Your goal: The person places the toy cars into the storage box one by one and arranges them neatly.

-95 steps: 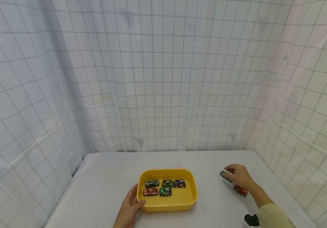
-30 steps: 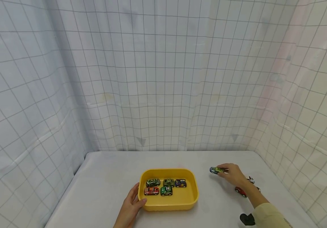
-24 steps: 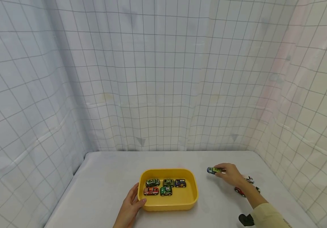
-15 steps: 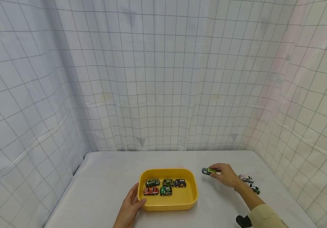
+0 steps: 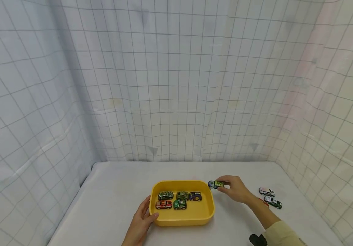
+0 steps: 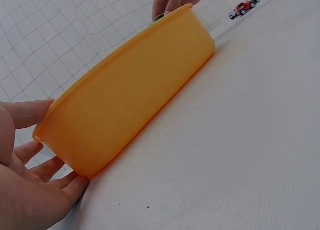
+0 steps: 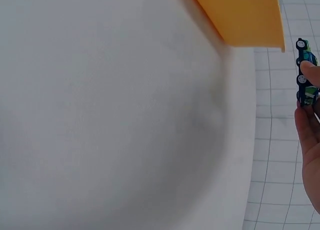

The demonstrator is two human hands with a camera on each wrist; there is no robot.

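Note:
My right hand (image 5: 235, 189) pinches a blue and green toy car (image 5: 215, 184) at the right rim of a yellow tray (image 5: 182, 222). In the right wrist view the toy car (image 7: 306, 72) is clear of the table, thumb on one side and fingers on the other. My left hand (image 5: 140, 220) grips the tray's left side, its thumb over the rim and the other fingers along the outer wall (image 6: 110, 104). Inside the tray sit several toy cars: a red one (image 5: 163, 204), a green one (image 5: 180, 204), a purple-blue one (image 5: 195, 196) and two camouflage-green ones, one at the back left (image 5: 165, 195).
On the table to the right lie a white toy car (image 5: 267, 191), a white and green one (image 5: 273, 202) and a red one partly hidden behind my right forearm. A black object (image 5: 257, 240) shows by the sleeve. Grid-patterned cloth (image 5: 176, 85) hangs around the table.
My right hand has picked up the blue and green toy car from the right side and carried it left to the tray's rim. The left hand keeps its hold on the tray.

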